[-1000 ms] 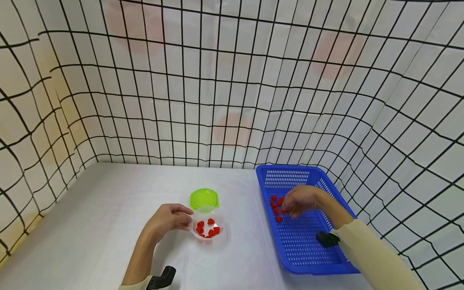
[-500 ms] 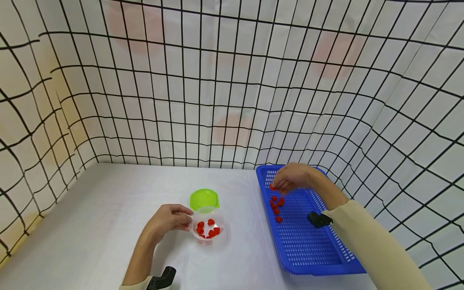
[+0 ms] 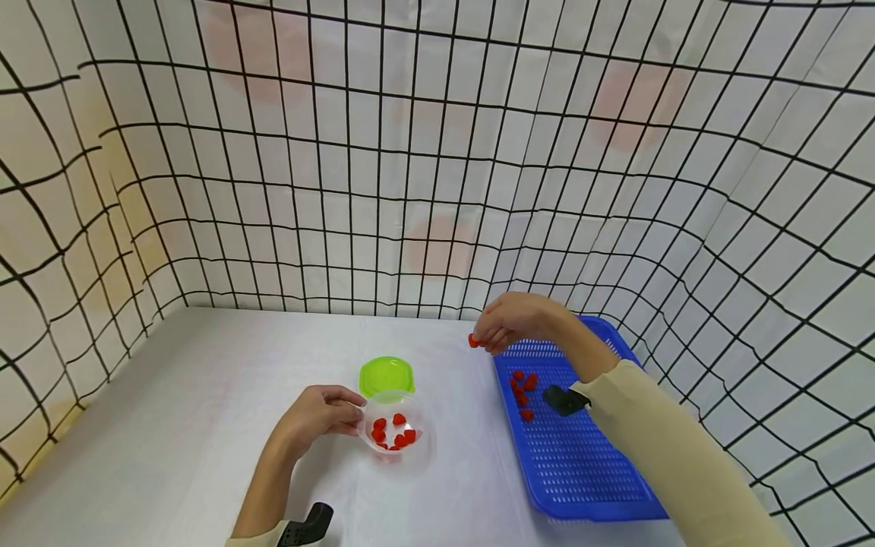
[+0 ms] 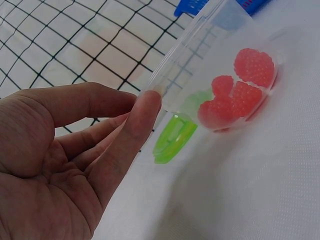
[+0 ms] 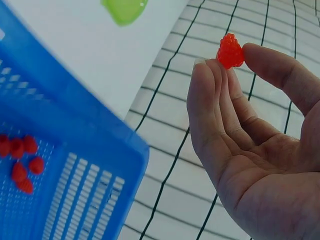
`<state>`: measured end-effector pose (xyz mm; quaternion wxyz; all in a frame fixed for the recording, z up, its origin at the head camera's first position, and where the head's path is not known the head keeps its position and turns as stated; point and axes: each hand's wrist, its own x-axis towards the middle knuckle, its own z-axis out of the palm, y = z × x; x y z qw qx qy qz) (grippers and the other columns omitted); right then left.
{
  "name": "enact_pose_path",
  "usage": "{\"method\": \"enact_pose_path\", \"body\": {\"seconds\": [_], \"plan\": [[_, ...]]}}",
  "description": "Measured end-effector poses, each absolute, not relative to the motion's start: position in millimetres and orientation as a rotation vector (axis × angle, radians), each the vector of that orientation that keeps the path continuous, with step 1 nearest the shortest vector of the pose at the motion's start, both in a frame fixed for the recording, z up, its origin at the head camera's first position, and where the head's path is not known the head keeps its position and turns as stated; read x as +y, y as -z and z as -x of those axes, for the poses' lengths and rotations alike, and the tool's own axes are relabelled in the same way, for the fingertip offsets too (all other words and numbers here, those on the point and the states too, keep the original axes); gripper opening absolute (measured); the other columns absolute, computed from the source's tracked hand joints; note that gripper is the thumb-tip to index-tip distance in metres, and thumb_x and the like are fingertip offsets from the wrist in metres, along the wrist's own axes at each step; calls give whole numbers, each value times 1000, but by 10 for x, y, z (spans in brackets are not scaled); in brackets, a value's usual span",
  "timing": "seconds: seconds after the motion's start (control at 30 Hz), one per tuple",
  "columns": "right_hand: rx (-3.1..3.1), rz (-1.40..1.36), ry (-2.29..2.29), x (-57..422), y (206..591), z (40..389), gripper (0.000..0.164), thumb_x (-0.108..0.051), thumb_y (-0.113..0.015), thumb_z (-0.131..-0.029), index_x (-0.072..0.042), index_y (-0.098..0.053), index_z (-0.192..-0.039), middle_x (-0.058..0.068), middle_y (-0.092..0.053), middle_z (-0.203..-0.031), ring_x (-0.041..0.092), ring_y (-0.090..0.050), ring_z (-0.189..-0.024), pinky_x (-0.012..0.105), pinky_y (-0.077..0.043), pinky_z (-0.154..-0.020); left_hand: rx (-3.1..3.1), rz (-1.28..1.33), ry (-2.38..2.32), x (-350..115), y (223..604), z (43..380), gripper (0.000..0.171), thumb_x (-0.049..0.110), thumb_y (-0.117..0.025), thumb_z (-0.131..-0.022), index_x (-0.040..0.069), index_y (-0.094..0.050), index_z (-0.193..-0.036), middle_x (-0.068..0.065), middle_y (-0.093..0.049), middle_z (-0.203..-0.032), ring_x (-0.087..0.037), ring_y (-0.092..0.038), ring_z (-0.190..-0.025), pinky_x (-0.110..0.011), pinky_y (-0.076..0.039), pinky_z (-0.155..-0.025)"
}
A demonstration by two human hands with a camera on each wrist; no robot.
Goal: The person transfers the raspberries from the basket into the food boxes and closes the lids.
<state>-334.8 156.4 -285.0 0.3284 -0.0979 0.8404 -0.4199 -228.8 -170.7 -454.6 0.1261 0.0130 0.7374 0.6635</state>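
Observation:
My right hand point(image 3: 517, 320) pinches one red raspberry point(image 5: 230, 51) between thumb and fingertips, in the air past the far left corner of a blue basket point(image 3: 570, 507). Several more raspberries point(image 3: 522, 397) lie inside that basket along its left side. With thumb and fingers my left hand point(image 3: 321, 416) pinches the rim of a clear round plastic tub point(image 4: 192, 65) on the table. Inside the tub sit several raspberries point(image 4: 254, 67), seen through its wall in the left wrist view.
Just behind the tub a bright green lid point(image 3: 386, 374) lies on the white tabletop point(image 3: 205, 395). Black wire grid point(image 3: 437, 175) stands along the back and both sides, close to the basket's right edge.
My right hand has lifted a raspberry out of the basket and moved up and left, past the basket's rim. The left hand and tub stay in place.

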Motion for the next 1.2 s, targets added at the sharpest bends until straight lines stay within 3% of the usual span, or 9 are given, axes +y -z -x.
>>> {"method": "enact_pose_path", "body": {"seconds": [0.9, 1.2], "plan": [[2067, 282, 1064, 744, 3349, 3289, 19, -9, -70, -92, 5, -73, -105, 15, -75, -96, 24, -73, -81, 37, -63, -83, 2168, -18, -1921, -1718, 4518, 2278, 28, 6, -69, -90, -12, -67, -112, -10, -71, -86, -18, -69, -71, -30, -63, -73], [2059, 268, 1023, 592, 3610, 3229, 20, -10, -71, -91, 3, -75, -104, 26, -72, -111, 40, -71, -104, 33, -63, -80, 2156, 11, -1909, -1726, 4522, 2285, 29, 8, -68, -91, -10, -68, -113, -10, -72, -88, -19, -71, -71, -29, -63, -74]]}}
